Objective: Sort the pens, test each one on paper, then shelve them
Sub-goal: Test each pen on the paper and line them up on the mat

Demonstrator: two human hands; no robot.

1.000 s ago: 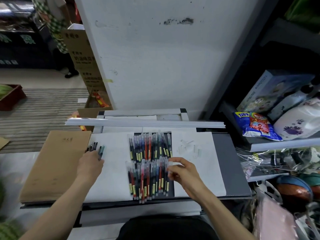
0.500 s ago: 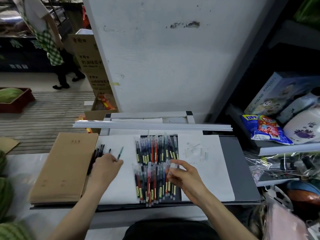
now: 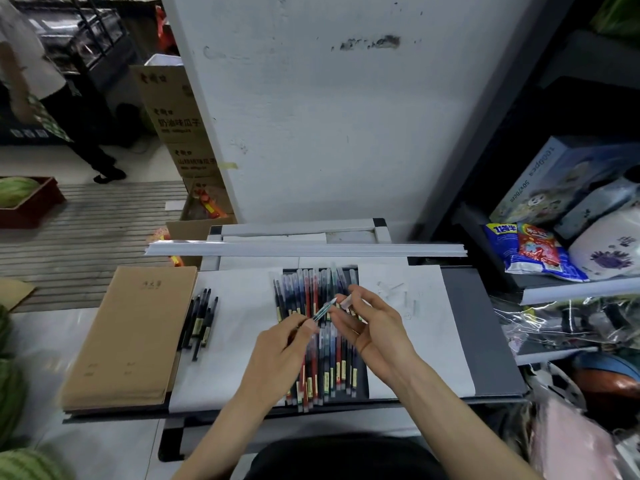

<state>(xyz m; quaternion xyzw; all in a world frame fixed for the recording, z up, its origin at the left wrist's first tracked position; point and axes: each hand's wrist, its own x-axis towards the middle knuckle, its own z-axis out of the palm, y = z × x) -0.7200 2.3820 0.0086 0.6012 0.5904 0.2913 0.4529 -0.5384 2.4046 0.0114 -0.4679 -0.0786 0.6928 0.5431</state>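
Pens [image 3: 304,292] in two rows, five-ish black ones [image 3: 199,320] set aside; left hand [image 3: 287,337] pinches one pen [image 3: 323,308], right hand [image 3: 375,329] pinches one clear cap [image 3: 346,301].

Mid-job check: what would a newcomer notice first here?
Both hands meet at centre: the left hand holds a pen, its tip toward a clear cap pinched in the right hand. Beneath them lie two rows of coloured pens. A small bunch of black pens lies to the left, beside a brown pad.
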